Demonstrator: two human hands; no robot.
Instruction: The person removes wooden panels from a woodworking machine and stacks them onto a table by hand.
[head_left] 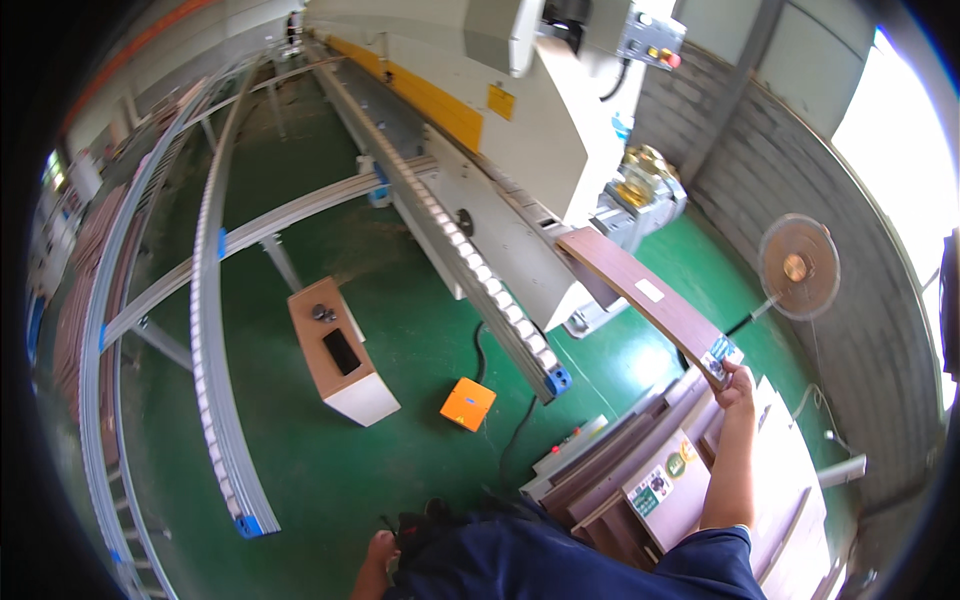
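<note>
Here, at the far left, roller tracks (215, 330) curve across the green floor (330, 490), with cross rails (290, 215) joining them. Just right of the nearer track stands a small box stand (340, 355), wood-coloured on top and white at the front, with a dark phone-like slab (342, 351) and a few small dark parts (323, 313) lying on it. Below, at the bottom edge, the left hand (375, 570) hangs low beside the dark blue clothing; only part of it shows, and I cannot tell whether its fingers are spread or curled, nor whether it holds anything. Further right, an orange pedal box (467, 404) sits on the floor with a black cable (520, 430) trailing from it. Behind it a long conveyor (470, 260) runs along the big white machine (500, 110), which carries a yellow strip and a control box with a red button (672, 59). Right of that, a long brown board (645, 300) with a white label slants out from the machine's end, held above a stack of boards (660, 470). The right hand (738, 385) is clamped on the board's near end, fingers wrapped round its edge, arm stretched upward from the blue sleeve. At the far right a round fan (798, 266) stands by the grey block wall (860, 330).
</note>
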